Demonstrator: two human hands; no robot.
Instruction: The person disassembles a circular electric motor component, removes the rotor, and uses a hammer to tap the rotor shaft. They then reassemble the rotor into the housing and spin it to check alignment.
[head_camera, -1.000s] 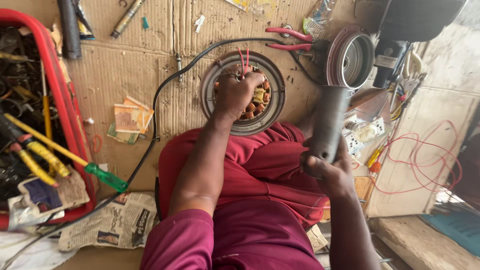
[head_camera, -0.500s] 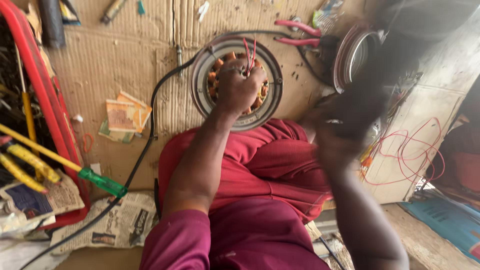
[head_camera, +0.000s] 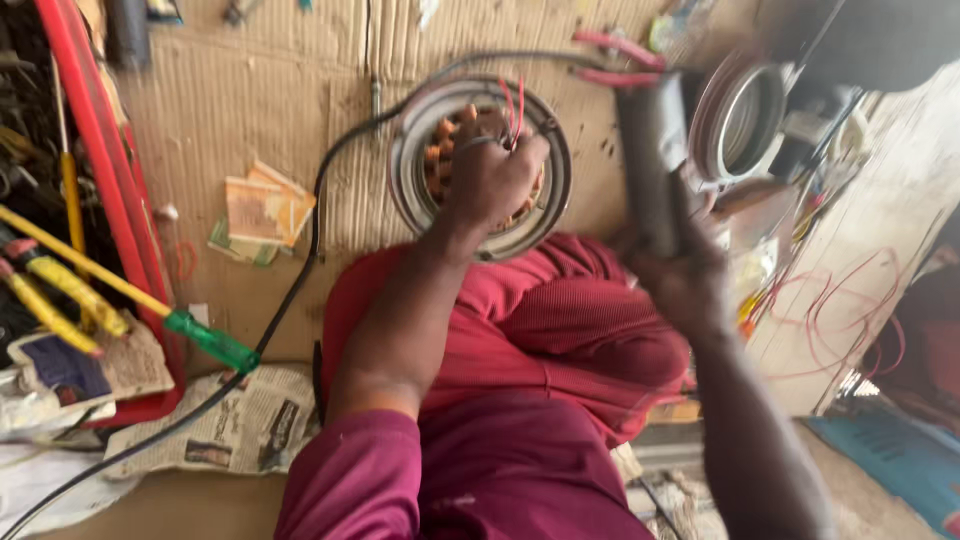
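L hand (head_camera: 490, 175) sat pressed on the motor winding (head_camera: 480, 165) on the cardboard (head_camera: 250, 110). R hand (head_camera: 680, 275) clenched a grey tube (head_camera: 655, 150), right of winding. I judged: mid-hammering; next needed a square strike.

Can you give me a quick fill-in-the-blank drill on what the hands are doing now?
1. The left hand rests on the round ____ wound with copper coils.
2. The right hand grips a dark ____, held upright.
3. The screwdriver at the left has a ____ handle.
4. The stator lies on a sheet of ____.

Missing words: stator; cylinder; green; cardboard
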